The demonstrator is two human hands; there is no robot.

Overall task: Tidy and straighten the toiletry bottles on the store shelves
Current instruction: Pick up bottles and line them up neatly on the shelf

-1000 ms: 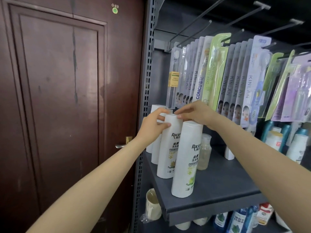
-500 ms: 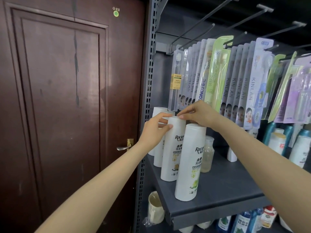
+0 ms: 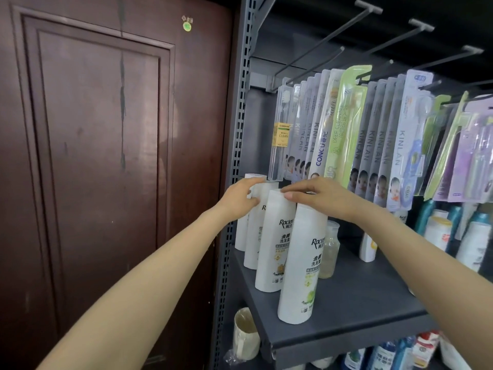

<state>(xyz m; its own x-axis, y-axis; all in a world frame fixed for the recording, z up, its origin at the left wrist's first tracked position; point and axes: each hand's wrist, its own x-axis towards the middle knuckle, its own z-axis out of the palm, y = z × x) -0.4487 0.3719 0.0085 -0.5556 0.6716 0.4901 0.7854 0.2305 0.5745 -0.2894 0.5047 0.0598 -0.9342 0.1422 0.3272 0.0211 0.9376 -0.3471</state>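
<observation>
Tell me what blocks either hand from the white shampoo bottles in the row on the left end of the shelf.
Nothing visible does. The left hand already grips the third bottle back, and the right hand has its fingertips on the cap of the second bottle. The front bottle stands untouched below the right wrist.

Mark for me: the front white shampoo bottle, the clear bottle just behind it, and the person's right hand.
front white shampoo bottle [image 3: 302, 265]: head view, on its printed label face.
clear bottle [image 3: 330, 249]: head view, on its see-through body.
right hand [image 3: 317, 194]: head view, on the back of the hand.
</observation>
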